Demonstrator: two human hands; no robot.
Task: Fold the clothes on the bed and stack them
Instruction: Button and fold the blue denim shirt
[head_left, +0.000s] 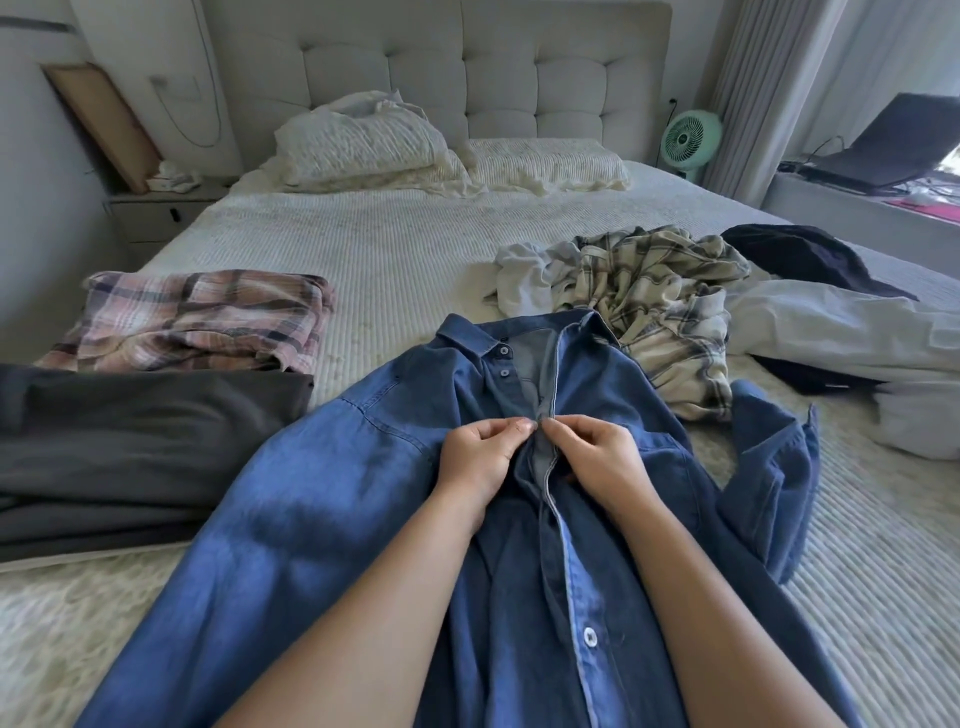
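Denim shirt (332, 519) flat on bed (395, 244), front up. My left hand (480, 452) and right hand (592, 452) pinch the placket mid-chest, buttoning. Next, I reckon: lower buttons, then fold.

You have no writing, label, brand, number or sign to read anywhere here (the buttons on the denim shirt (363, 493) are plain, and the laptop (883, 150) on the ledge shows you only a dark lid).
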